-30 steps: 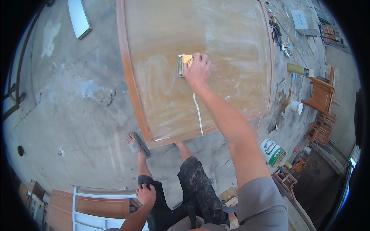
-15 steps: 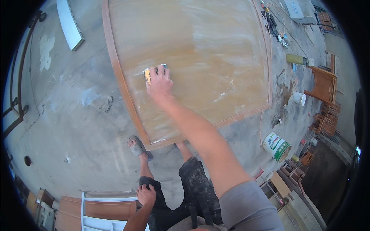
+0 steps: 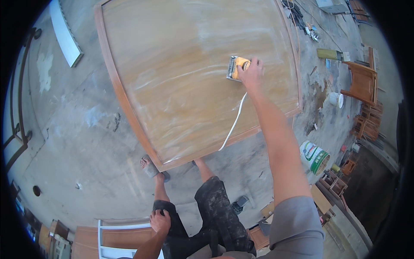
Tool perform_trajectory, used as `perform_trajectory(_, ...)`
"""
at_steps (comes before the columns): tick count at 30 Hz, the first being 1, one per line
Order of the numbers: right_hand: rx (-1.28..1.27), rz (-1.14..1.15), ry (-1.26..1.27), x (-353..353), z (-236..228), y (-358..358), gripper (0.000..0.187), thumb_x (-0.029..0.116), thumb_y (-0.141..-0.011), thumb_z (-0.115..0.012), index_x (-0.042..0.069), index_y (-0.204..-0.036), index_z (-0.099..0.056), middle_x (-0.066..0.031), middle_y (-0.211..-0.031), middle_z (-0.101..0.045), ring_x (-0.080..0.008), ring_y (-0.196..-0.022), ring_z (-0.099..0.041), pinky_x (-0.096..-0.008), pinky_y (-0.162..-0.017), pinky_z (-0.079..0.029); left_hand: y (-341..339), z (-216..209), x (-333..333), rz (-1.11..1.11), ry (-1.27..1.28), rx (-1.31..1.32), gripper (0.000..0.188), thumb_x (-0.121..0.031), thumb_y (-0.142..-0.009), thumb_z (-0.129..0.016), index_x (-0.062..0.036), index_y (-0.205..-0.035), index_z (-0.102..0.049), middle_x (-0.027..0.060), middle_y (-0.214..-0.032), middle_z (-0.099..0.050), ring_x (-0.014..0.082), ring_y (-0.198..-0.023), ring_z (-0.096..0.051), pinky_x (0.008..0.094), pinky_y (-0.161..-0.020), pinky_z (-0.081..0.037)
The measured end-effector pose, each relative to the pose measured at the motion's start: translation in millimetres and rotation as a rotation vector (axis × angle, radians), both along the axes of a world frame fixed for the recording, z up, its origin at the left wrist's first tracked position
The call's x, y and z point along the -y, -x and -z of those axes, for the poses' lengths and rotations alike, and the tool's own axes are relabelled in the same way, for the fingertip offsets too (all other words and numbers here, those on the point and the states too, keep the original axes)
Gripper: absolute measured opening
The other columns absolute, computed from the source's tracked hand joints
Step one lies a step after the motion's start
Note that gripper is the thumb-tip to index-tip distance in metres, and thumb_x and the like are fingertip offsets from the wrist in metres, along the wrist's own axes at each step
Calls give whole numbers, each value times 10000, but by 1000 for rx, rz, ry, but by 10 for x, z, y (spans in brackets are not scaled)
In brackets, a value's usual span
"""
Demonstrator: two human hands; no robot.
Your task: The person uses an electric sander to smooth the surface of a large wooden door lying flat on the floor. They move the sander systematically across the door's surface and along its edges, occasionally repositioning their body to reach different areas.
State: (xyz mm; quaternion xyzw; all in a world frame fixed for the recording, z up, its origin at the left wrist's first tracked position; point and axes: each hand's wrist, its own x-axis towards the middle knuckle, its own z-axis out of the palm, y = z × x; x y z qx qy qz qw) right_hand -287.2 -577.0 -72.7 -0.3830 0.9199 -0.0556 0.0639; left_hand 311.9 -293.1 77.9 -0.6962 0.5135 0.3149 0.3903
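Note:
My right hand [image 3: 252,77] is closed round a yellow electric sander [image 3: 236,68] that sits on a large wooden panel [image 3: 185,116]. A white cord [image 3: 235,121] trails from the sander across the panel and over its near edge. Pale dusty streaks mark the brown surface inside the panel's reddish wooden frame [image 3: 115,88]. My left hand [image 3: 160,221] lies on my left knee with its fingers spread, holding nothing.
Right of the panel stand a white and green bucket [image 3: 314,157], a small white pail [image 3: 335,99] and wooden furniture [image 3: 361,83]. A white curved piece [image 3: 64,34] lies far left, near a metal frame [image 3: 16,95]. A white-framed wooden piece [image 3: 125,237] is at lower left.
My right hand has moved the sander rightward and slightly away across the panel, turning it. The white cord now shows. My left hand stays on the knee; the whole view has shifted slightly.

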Motion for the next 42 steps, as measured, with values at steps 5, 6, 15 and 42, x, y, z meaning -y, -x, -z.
perform_trajectory(5,18,31,-37,-132,-88,-482,574,346,-838,-818,98,-1260,-518,-176,-1310,-508,-403,-1220,-524,-503,-929,-550,-67,-25,-52,7,-11,-8,412,-397,-928,-609,-52,-1123,-725,176,-1296,-641,389,-1230,-572,522,-1017,-474)
perform_trajectory(6,25,6,-34,-107,-86,-719,572,344,-837,-819,99,-1257,-518,-170,-1305,-507,-401,-1215,-525,-503,-915,-558,-84,-39,-47,1,-18,-8,415,-399,-928,-609,-53,-1127,-725,178,-1298,-640,392,-1234,-569,521,-1020,-471)
perform_trajectory(15,148,-363,48,174,-64,-2713,530,269,-814,-819,103,-1233,-540,-138,-1256,-503,-361,-1159,-537,-448,-796,-628,-276,-15,-63,-39,22,-48,425,-411,-933,-600,-49,-1115,-727,172,-1286,-651,386,-1205,-585,509,-1011,-474)
perform_trajectory(42,-48,-12,20,-414,-1,-844,580,337,-796,-854,117,-1233,-542,-136,-1272,-521,-379,-1173,-554,-502,-878,-573,-210,-44,-64,-11,26,-45,408,-403,-936,-606,-57,-1114,-728,150,-1289,-655,374,-1201,-591,506,-1005,-477)
